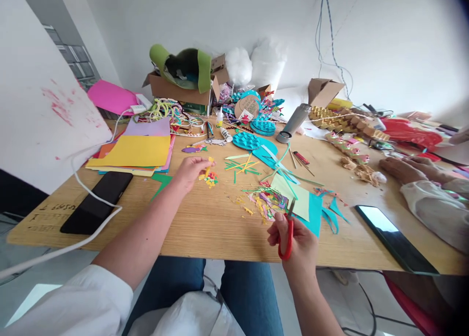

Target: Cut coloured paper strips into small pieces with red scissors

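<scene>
Pinched in the fingertips of my left hand (192,172) is a small yellow paper piece (210,165), just above a little pile of colored paper bits (209,179). My right hand (297,241) grips red-handled scissors (287,243), whose blades point up and away from me. Beyond the scissors lie a pale green sheet (293,199) and a blue sheet (315,214). Tangled paper scraps (269,201) are just left of them. Thin green and yellow strips (244,166) lie between my hands, farther back.
Stacked colored paper (134,151) and a black phone (97,204) are on the left. A metal bottle (295,122) lies tilted behind the strips. Another phone (392,236) rests at the right edge, near another person's hands (406,169). Boxes (179,89) line the back.
</scene>
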Tool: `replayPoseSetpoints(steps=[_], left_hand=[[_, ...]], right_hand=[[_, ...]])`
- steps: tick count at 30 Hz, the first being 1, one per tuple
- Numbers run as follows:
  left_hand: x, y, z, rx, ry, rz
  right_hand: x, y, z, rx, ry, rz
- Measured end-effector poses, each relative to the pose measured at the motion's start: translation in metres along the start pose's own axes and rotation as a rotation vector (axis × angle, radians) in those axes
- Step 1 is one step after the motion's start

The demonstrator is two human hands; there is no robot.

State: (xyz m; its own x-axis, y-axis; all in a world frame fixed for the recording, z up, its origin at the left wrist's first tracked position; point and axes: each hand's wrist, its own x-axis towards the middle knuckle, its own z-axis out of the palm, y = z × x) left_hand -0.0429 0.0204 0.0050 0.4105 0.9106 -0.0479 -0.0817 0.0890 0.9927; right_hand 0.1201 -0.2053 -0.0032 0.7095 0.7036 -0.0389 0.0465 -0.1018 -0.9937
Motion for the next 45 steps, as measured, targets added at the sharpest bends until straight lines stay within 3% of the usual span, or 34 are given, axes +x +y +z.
replayPoseSetpoints(steps=[2,4,11,16,19,22,27,31,36,40,45], left_hand=[[0.010,-0.002,-0.011,0.161,0.210,0.074],[0.015,-0.005,-0.014,0.267,0.253,0.100],[0.008,-0.018,-0.002,0.318,0.072,0.107],[0.013,-0.010,0.007,0.423,-0.049,0.114],[0.029,-0.002,0.021,0.611,-0.128,0.157],[0.053,0.002,0.042,0.999,-0.182,0.256],[0.092,0.002,0.079,1.191,-0.202,0.304],[0.114,-0.003,0.097,1.317,-0.238,0.325],[0.126,-0.008,0.099,1.441,-0.308,0.360],[0.118,-0.002,0.092,1.503,-0.336,0.451],[0.098,0.006,0.084,1.634,-0.592,0.727]], right_hand=[[0.002,0.005,-0.002,0.036,0.062,-0.041],[0.005,0.009,-0.005,0.070,0.116,-0.062],[0.016,0.022,-0.019,0.169,0.239,-0.100],[0.022,0.032,-0.021,0.376,0.296,-0.066],[0.020,0.035,-0.021,0.349,0.261,-0.080],[0.017,0.036,-0.022,0.296,0.223,-0.083],[0.016,0.034,-0.026,0.226,0.147,-0.101],[0.015,0.031,-0.026,0.131,0.141,-0.109],[0.014,0.037,-0.027,0.064,0.164,-0.123],[0.013,0.041,-0.028,0.046,0.161,-0.149],[0.013,0.040,-0.028,0.066,0.175,-0.177]])
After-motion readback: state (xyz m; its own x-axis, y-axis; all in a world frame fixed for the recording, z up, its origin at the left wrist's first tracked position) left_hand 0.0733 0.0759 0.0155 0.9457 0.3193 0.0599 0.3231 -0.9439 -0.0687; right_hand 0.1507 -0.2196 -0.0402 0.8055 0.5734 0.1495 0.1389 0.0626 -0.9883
